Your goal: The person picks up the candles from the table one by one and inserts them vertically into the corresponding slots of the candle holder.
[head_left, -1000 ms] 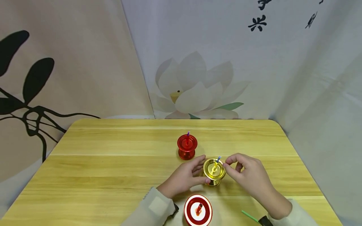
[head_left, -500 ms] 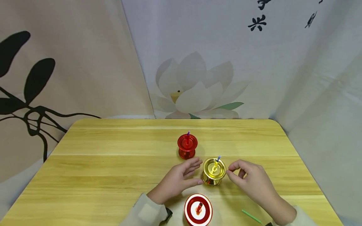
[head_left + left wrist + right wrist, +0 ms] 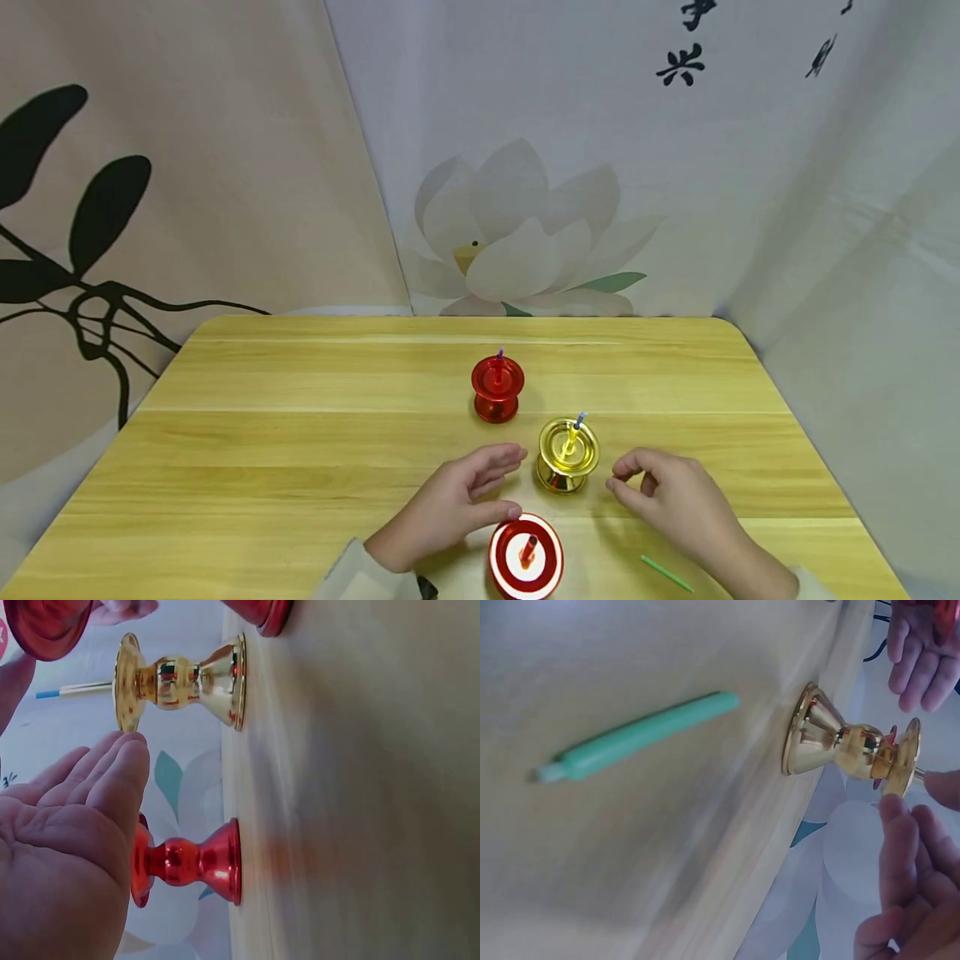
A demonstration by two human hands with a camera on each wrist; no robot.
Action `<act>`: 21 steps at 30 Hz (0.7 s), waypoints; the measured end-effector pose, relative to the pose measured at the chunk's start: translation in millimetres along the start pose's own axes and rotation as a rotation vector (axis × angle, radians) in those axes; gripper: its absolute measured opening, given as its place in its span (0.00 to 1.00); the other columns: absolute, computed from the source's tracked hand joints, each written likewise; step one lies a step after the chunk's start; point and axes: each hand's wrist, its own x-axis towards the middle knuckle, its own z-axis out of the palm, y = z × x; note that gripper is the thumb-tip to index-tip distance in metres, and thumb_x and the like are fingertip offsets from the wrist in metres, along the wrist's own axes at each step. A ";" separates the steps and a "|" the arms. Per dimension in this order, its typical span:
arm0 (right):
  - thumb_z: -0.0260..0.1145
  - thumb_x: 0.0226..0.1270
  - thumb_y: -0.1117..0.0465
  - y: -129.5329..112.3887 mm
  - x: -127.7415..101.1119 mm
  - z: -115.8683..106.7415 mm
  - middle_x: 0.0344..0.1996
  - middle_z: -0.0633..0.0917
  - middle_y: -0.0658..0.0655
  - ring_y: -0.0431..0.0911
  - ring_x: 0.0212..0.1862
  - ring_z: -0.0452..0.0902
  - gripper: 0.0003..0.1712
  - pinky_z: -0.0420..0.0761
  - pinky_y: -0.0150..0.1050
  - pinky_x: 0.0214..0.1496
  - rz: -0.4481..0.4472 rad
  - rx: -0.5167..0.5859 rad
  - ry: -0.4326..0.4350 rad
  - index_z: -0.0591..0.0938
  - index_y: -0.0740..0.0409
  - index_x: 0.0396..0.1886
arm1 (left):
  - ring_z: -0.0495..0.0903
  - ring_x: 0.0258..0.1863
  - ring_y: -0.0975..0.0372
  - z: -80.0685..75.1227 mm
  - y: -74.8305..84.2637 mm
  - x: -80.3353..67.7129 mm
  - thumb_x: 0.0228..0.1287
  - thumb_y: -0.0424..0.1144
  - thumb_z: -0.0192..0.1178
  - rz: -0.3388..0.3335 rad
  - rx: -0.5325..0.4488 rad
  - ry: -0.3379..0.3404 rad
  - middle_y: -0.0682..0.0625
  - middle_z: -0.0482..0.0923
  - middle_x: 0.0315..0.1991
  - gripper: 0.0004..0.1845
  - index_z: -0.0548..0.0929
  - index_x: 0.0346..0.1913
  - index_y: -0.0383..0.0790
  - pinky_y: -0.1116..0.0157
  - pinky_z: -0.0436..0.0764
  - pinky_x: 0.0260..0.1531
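Gold candle holder (image 3: 567, 456), upright on desk (image 3: 300, 433), between both hands: left hand (image 3: 450, 500) relaxed open; right hand (image 3: 667, 492) loosely curled, empty, about equally near.

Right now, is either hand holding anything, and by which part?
Nothing is held. The left hand lies open beside the gold candle holder, not touching it; the right hand, fingers loosely curled, is clear of it too.

Both forearms run off the bottom edge of the head view. The red-and-white holder (image 3: 526, 557) nearest the person is clipped there too. In the right wrist view the green candle (image 3: 641, 736) and the surface (image 3: 615, 847) are smeared with blur. The left wrist view cuts off a red cup (image 3: 46, 626) at the top corner.
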 end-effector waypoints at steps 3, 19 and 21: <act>0.76 0.60 0.54 3.0 -3.2 0.4 0.13 0.71 0.37 0.32 0.18 0.64 0.07 0.67 0.30 0.21 0.016 -0.024 -0.041 0.84 0.40 0.29 | 0.71 0.68 0.49 0.0 1.5 -7.4 0.63 0.39 0.70 0.002 -0.008 -0.008 0.39 0.72 0.68 0.35 0.70 0.71 0.37 0.65 0.71 0.66; 0.76 0.58 0.51 32.4 -21.6 2.6 0.19 0.75 0.32 0.28 0.22 0.66 0.11 0.70 0.30 0.25 -0.046 -0.114 -0.261 0.80 0.38 0.24 | 0.69 0.70 0.51 10.3 7.2 -34.1 0.61 0.37 0.72 -0.014 -0.069 -0.099 0.40 0.68 0.71 0.38 0.68 0.72 0.39 0.71 0.69 0.65; 0.76 0.57 0.49 36.4 -23.2 2.3 0.18 0.74 0.33 0.29 0.22 0.66 0.12 0.70 0.31 0.25 -0.018 -0.130 -0.331 0.79 0.38 0.23 | 0.69 0.70 0.55 12.2 7.1 -36.0 0.60 0.38 0.73 -0.011 -0.084 -0.111 0.40 0.68 0.71 0.39 0.68 0.73 0.39 0.71 0.70 0.64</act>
